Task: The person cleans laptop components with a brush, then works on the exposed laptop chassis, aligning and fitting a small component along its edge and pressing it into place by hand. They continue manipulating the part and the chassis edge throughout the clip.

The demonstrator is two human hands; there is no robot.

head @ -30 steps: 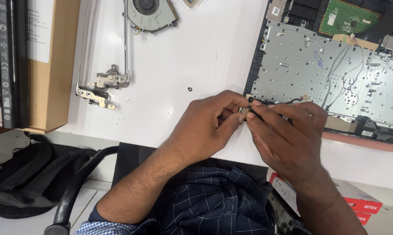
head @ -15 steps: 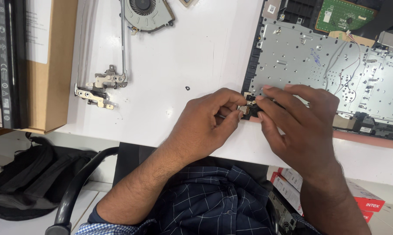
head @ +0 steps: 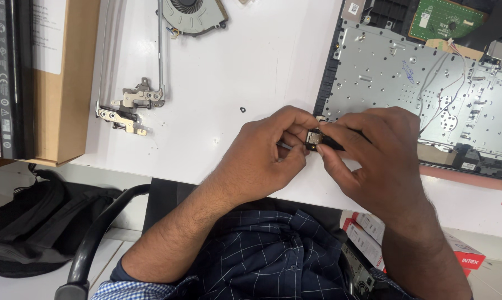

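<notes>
Both hands meet over the front edge of a white table [head: 234, 66]. My left hand [head: 267, 153] and my right hand [head: 373, 158] pinch a small black part with a metal end [head: 316, 139] between their fingertips. The part sits just off the near left corner of an opened laptop base [head: 406, 83], whose silver metal plate faces up. Most of the black part is hidden under my right fingers.
Two metal hinge brackets [head: 130, 108] with long thin arms lie at the left, a cooling fan [head: 194, 14] at the top. A tiny screw [head: 242, 110] lies on the table. A brown cardboard box [head: 56, 78] stands at the far left. Below the table are a black bag [head: 34, 228] and a chair arm [head: 95, 239].
The view has shifted slightly. My hands have stayed together at the laptop's corner, with the small part turned a little between the fingertips.
</notes>
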